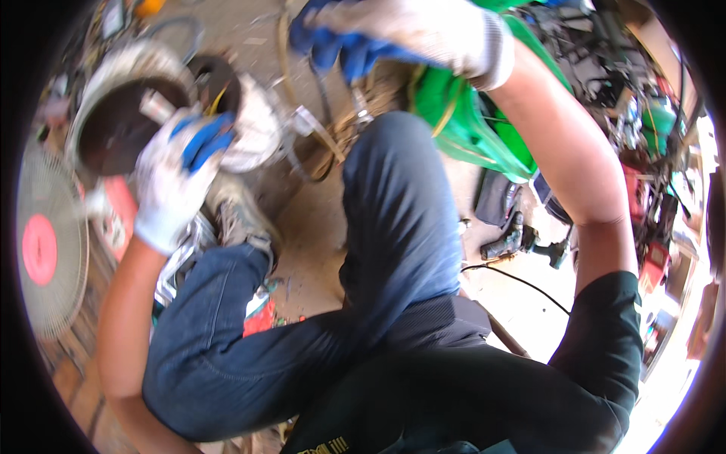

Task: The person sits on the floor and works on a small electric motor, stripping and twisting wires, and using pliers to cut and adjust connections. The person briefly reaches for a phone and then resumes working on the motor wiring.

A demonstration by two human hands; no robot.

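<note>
I wear white work gloves with blue-coated fingers on both hands. My left hand (pixel 174 170) is closed, its fingers curled, in front of a dirty white round housing (pixel 91 98) with a dark hollow. A short whitish piece (pixel 156 106) sticks out past its fingers; its kind does not show. My right hand (pixel 401 34) reaches out at the top of the view, smeared by motion, and I cannot make out whether it grips anything. Below its fingers are a shiny metal fitting (pixel 361 106) and a dark looped hose or cable (pixel 314 178).
A green plastic bag or sheet (pixel 476 132) lies under my right forearm. Cordless drills (pixel 510 238) and a black cable (pixel 522 280) are on the floor at right. A fan (pixel 53 242) with a pink hub stands at far left. Cluttered tools (pixel 597 68) fill the far right.
</note>
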